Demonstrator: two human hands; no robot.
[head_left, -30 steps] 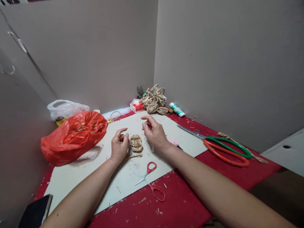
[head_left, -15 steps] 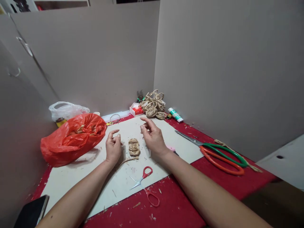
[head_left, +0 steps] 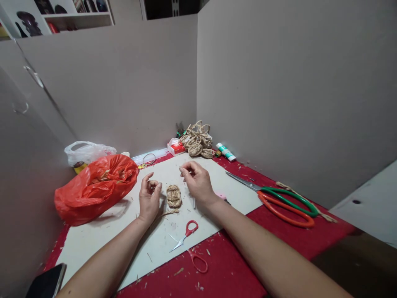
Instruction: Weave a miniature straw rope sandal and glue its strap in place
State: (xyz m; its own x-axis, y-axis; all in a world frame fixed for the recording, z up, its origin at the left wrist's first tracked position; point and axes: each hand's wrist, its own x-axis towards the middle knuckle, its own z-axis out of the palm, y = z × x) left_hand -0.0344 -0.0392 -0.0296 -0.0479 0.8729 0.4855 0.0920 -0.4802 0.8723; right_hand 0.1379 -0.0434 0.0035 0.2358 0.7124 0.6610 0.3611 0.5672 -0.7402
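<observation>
A small oval woven straw piece (head_left: 173, 196) lies flat on the pale board (head_left: 229, 186) between my hands, touched by neither. To its left, my left hand (head_left: 149, 196) is raised with thumb and curled fingers apart and nothing visible in them. My right hand (head_left: 198, 182) hovers to the right of the woven piece, thumb and fingers pinched together; anything between the tips is too small to make out. A loose straw cord (head_left: 169, 212) runs from beneath my left wrist. Nearer to me lie small red-handled scissors (head_left: 186, 236), their blades spread.
A red plastic bag (head_left: 96, 188) of straw sits at left, a phone (head_left: 46, 281) in front of it. Large scissors (head_left: 279, 203) lie at right on the red cloth (head_left: 328, 240). Coiled straw rope (head_left: 198, 138) is heaped in the back corner between grey panels (head_left: 124, 82).
My right hand's fingers have closed from a loose curl into a pinch. My left thumb and fingers have shifted slightly. The camera view has tilted up a little.
</observation>
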